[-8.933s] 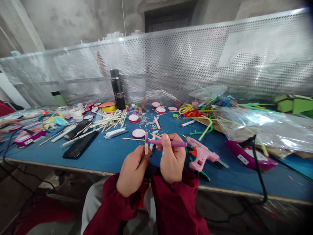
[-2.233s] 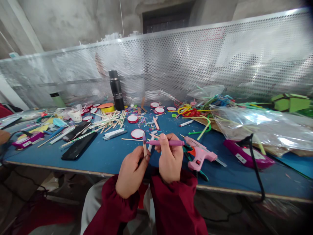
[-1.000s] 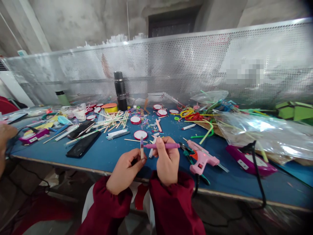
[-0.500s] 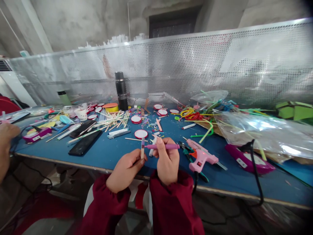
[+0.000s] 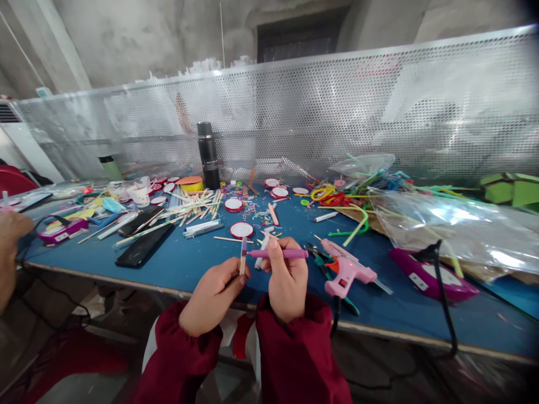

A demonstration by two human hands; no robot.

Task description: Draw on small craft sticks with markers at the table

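My left hand [image 5: 210, 294] pinches a flat wooden craft stick [image 5: 243, 255] and holds it upright; the stick's top part is coloured purple. My right hand [image 5: 286, 278] grips a purple marker [image 5: 281, 253] held level, its tip touching the stick near the top. Both hands hover over the near edge of the blue table [image 5: 189, 264]. Dark red sleeves cover both my forearms.
A pink glue gun [image 5: 347, 269] lies just right of my hands, with pliers beside it. A black phone [image 5: 138, 251], loose wooden sticks, red-rimmed round discs [image 5: 241, 230], a black flask [image 5: 208, 154] and plastic bags of pipe cleaners [image 5: 442, 219] crowd the table. Another person's hand [image 5: 10, 247] shows at the left edge.
Over the earlier frames the purple colouring on the stick has grown. My hands have drifted slightly left and lower in view; the marker tip stays against the stick.
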